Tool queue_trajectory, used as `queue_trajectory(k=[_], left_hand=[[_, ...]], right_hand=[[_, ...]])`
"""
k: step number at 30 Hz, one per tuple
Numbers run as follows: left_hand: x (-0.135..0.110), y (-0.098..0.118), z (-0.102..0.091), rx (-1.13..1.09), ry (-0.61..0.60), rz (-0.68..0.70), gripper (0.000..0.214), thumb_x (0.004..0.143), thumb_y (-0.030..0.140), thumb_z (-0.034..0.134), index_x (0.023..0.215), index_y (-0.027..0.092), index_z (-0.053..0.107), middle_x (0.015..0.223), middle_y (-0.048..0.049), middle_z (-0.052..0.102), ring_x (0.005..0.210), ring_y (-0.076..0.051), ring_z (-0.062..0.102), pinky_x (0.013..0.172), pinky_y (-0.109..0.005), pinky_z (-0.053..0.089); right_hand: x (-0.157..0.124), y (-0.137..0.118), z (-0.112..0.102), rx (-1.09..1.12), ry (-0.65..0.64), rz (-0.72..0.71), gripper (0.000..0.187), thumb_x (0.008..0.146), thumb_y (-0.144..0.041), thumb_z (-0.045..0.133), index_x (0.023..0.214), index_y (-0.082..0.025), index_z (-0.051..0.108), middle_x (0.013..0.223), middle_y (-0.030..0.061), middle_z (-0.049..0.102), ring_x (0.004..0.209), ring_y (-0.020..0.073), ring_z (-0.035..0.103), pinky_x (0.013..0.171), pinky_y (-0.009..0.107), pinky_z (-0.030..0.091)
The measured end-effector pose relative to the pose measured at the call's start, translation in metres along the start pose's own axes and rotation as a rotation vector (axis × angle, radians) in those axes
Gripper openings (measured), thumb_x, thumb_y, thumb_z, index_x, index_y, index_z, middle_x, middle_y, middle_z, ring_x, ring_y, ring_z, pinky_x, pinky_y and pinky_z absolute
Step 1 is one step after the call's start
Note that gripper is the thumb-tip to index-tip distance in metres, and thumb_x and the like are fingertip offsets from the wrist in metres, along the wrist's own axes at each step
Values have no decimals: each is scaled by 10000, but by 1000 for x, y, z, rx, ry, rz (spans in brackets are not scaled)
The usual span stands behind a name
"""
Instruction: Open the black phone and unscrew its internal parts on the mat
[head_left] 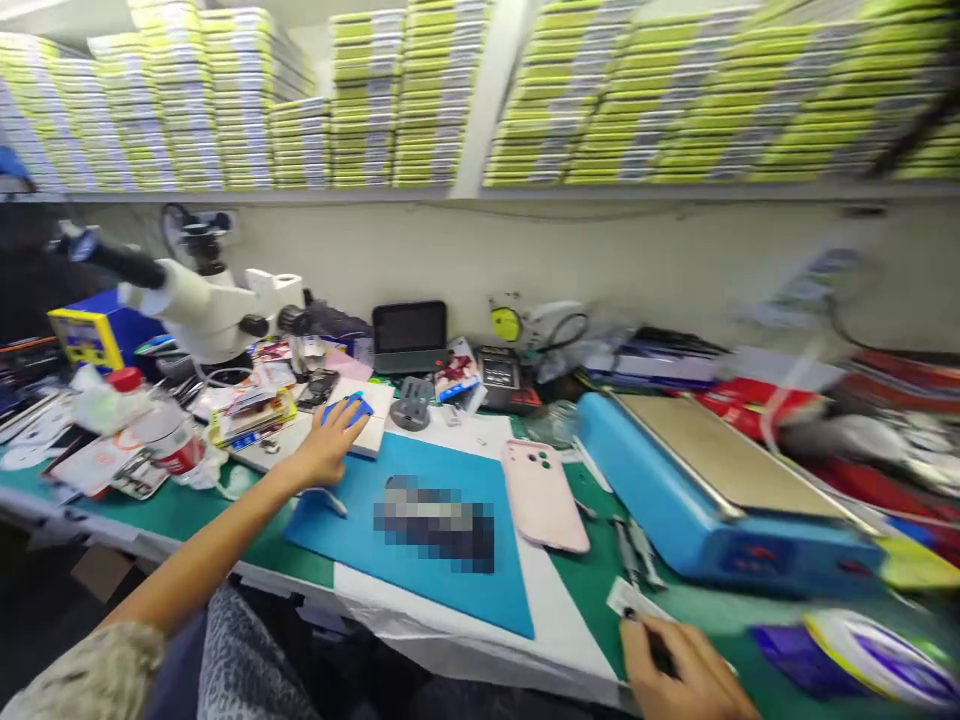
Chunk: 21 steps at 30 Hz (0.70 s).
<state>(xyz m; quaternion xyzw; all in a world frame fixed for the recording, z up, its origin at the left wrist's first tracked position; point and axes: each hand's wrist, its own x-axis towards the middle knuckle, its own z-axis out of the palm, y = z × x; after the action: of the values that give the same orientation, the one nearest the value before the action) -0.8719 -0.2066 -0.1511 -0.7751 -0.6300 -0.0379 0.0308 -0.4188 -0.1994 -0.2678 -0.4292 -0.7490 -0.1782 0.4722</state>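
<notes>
My left hand [328, 443] reaches forward across the bench, its fingers closed over a small blue tool [351, 408] that lies on a white pad [375, 415]. At the bottom edge, my right hand [679, 665] pinches a thin dark tool [654, 640] against a small white card [628, 598] on the green mat. A pink phone [544, 493] lies back up between the hands, at the right edge of a blue work mat [352, 520]. A blurred-out patch sits in the middle of that mat.
A white microscope [210, 300] stands at the left, with a red-capped bottle [154, 425] and loose clutter beside it. A blue heating plate machine [705, 500] takes up the right side. A small dark screen [409, 335] sits by the wall. Stacks of yellow-green boxes [420, 95] fill the shelf above.
</notes>
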Motion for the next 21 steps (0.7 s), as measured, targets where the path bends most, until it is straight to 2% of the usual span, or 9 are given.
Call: queue_trajectory(k=[1, 3, 6, 9, 12, 15, 21], left_hand=[[0, 12, 0, -28, -5, 54, 621, 941, 406, 643, 1478, 208, 402, 1598, -136, 260, 1456, -395, 254, 1166, -669, 214], [2, 41, 5, -90, -45, 190, 695, 927, 475, 639, 1500, 197, 362, 1607, -147, 244, 1453, -378, 275, 1169, -619, 258], [13, 86, 21, -164, -113, 338, 794, 878, 594, 650, 1492, 176, 370, 1576, -165, 305, 1421, -376, 337, 1142, -597, 319], [35, 116, 35, -217, -145, 395, 711, 891, 593, 636, 1429, 169, 448, 1473, -162, 440, 1337, -355, 447, 1086, -585, 391], [54, 123, 36, -272, -143, 435, 614, 911, 562, 624, 1364, 166, 504, 1324, -140, 554, 1194, -306, 557, 998, -528, 474], [62, 117, 23, -352, -83, 476, 647, 873, 559, 649, 1356, 160, 489, 1230, -133, 588, 1100, -287, 595, 933, -497, 511], [51, 108, -19, -542, 136, 512, 802, 750, 434, 676, 1443, 226, 331, 1336, -162, 496, 1223, -324, 525, 1006, -483, 488]], right_hand=[[4, -2, 0, -27, -5, 8, 249, 921, -273, 544, 705, -181, 627, 642, 27, 642, 582, 154, 582, 581, 269, 410], [8, -5, 2, -50, -13, 48, 243, 930, -256, 538, 712, -181, 616, 649, 18, 637, 600, 149, 595, 615, 261, 432], [7, -5, 4, -41, -7, 101, 218, 932, -219, 541, 729, -178, 610, 668, 18, 639, 629, 145, 608, 651, 257, 451], [6, -5, 4, -20, -1, 141, 189, 923, -184, 554, 740, -180, 603, 674, 16, 635, 638, 143, 604, 660, 261, 452], [8, -5, 3, -9, 15, 178, 183, 916, -167, 553, 738, -185, 592, 676, 15, 630, 641, 142, 597, 656, 264, 449], [12, -5, 3, -9, 28, 210, 184, 906, -148, 548, 730, -186, 584, 663, 13, 617, 645, 143, 591, 656, 263, 442], [14, -4, 3, -4, 43, 240, 169, 887, -128, 554, 731, -187, 588, 652, 12, 606, 646, 145, 565, 660, 265, 421]])
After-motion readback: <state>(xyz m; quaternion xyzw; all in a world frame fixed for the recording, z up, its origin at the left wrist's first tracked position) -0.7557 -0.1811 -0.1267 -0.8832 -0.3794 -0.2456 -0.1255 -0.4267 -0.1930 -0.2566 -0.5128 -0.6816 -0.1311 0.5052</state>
